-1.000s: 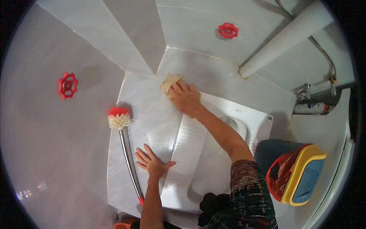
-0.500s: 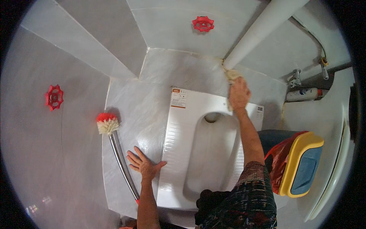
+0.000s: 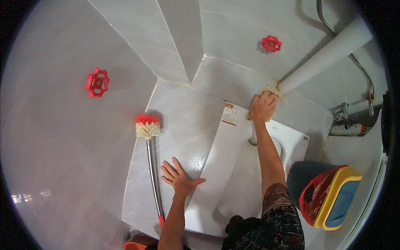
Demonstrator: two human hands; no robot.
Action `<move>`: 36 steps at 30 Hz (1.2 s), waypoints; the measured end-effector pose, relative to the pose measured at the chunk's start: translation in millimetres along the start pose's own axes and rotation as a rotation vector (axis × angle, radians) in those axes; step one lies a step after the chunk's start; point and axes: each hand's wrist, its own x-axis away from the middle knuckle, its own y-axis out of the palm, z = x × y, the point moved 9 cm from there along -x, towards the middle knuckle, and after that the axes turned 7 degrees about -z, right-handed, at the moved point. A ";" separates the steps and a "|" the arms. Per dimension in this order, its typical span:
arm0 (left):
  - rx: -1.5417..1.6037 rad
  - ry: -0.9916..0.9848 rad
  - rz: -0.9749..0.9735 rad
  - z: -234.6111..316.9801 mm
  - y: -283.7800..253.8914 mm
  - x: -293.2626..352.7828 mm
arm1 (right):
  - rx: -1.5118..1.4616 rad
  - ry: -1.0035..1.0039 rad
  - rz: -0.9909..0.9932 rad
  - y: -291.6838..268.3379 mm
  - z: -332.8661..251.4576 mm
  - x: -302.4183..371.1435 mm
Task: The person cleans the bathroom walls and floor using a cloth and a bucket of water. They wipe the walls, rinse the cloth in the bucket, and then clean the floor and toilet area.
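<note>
My right hand presses a beige cloth onto the tiled floor behind the back edge of a white squat toilet. Part of the cloth shows beyond the fingertips, close to the foot of a white pipe; the palm covers the rest. My left hand is spread open on the grey floor tile, its thumb by the toilet's left edge. Left of it lies a toilet brush with a red and cream head, a metal handle and a red end.
A bin with a yellow and blue-grey lid and a red bag stands at the right. Red valve wheels stick out of the left wall and back wall. Far right are a metal tap and a white bottle.
The view has shifted, so the scene sits further right and turned. My right hand has slid left along the toilet's back edge with the cloth. The left hand stays spread on the tile.
</note>
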 end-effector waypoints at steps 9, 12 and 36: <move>0.008 0.018 -0.031 -1.5 3.1 0.4 | -0.291 -0.739 -0.305 3.9 -155.1 14.8; 0.011 0.013 -0.056 1.0 -0.7 0.3 | -0.328 -0.988 -0.448 -21.8 -160.7 54.8; 0.027 0.028 -0.029 -2.2 -2.6 2.9 | 0.088 -0.945 0.337 -158.9 -229.3 -144.0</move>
